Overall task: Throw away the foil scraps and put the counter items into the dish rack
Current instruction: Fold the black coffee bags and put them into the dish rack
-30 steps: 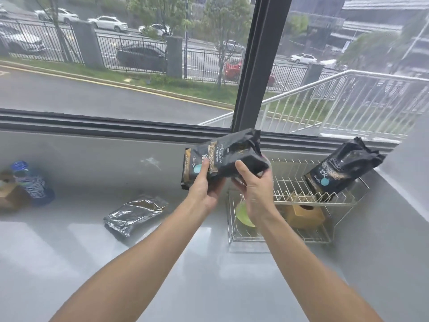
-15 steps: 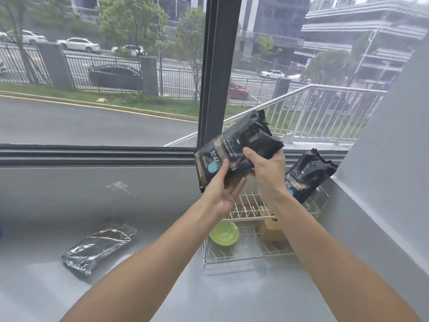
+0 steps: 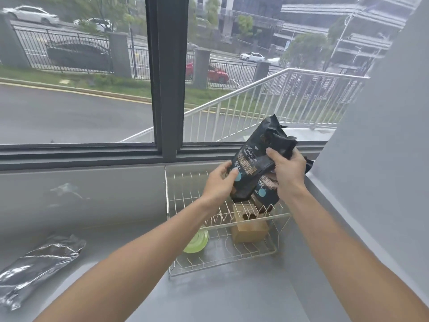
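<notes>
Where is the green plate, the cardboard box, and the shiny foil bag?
green plate [image 3: 196, 244]: head view, on its visible face.
cardboard box [image 3: 249, 230]: head view, on its front side.
shiny foil bag [image 3: 39, 263]: head view, on its crinkled middle.

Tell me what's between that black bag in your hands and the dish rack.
A second black bag already leans in the dish rack directly under the held black bag, with a cardboard box below it. The rack's left side stays open.
</notes>
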